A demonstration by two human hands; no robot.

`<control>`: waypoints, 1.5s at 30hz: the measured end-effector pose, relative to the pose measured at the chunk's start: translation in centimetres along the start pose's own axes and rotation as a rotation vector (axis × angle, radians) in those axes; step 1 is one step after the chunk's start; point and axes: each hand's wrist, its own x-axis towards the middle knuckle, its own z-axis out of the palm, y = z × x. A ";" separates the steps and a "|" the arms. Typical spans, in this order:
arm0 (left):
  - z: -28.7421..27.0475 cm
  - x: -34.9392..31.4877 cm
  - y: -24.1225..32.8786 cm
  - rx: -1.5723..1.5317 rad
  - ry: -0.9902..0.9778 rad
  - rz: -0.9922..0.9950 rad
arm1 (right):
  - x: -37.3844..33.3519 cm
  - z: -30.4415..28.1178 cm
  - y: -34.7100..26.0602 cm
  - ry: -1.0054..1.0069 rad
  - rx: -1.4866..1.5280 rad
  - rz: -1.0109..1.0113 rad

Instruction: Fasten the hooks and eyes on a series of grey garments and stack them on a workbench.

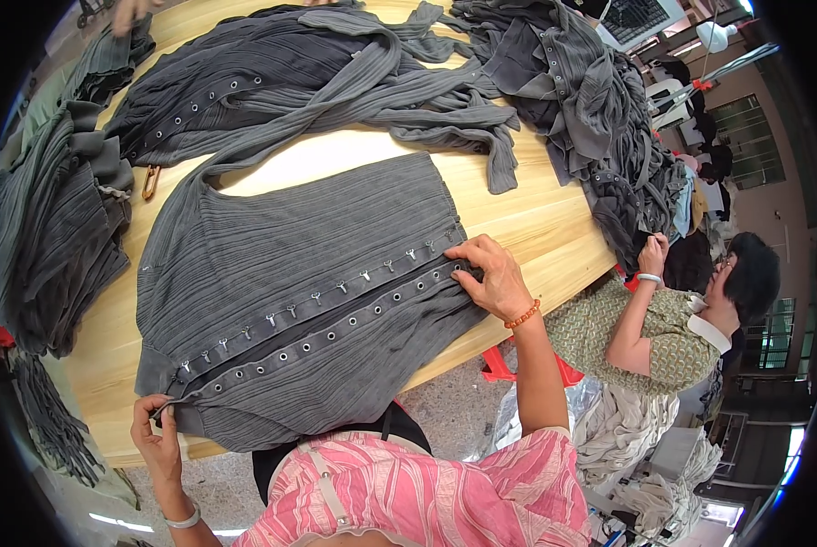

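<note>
A dark grey ribbed cardigan point(308, 246) lies flat on the wooden table in front of me, its front edges side by side. One edge carries a row of metal hooks point(315, 298); the other has a row of metal eyelets point(353, 321). My left hand point(158, 438) pinches the cardigan's edge at the left end of the rows. At the right end, my right hand point(489, 278) grips the eyelet edge between thumb and fingers. Between the two hands the opening shows as a dark narrow gap.
More grey cardigans point(244, 77) lie along the table's far side. Piles of garments stand at the left point(57, 228) and far right point(573, 100). Orange-handled thread snips point(151, 182) rest near the left pile. A co-worker point(655, 319) handles cloth at right; another person's hand point(133, 13) shows at top left.
</note>
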 end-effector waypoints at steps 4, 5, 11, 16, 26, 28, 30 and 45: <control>0.3 0.0 -0.4 -0.013 0.005 -0.027 | 0.2 -0.3 0.0 0.020 -0.124 -0.147; 0.3 0.0 -0.3 -0.016 0.004 -0.026 | 0.2 -0.3 0.1 -0.062 -0.101 -0.064; -0.1 -0.2 -0.6 -0.017 0.003 -0.032 | -0.1 -1.4 0.9 -0.103 0.134 -0.042; -1.2 0.1 -0.3 -0.116 0.026 -0.118 | 0.9 -3.0 1.3 -0.034 0.553 0.070; 1.5 1.8 0.6 -0.157 0.173 -0.190 | 4.6 1.2 1.1 0.196 -0.034 0.048; 1.3 1.1 0.7 -0.166 0.262 -0.136 | 4.8 1.6 0.9 0.309 -0.063 0.021; 1.4 0.9 0.7 -0.020 0.330 -0.042 | 4.8 1.7 0.6 0.396 -0.092 -0.008; 1.5 -2.4 1.6 0.232 0.268 0.195 | 1.7 11.2 -25.7 -0.255 0.395 -0.650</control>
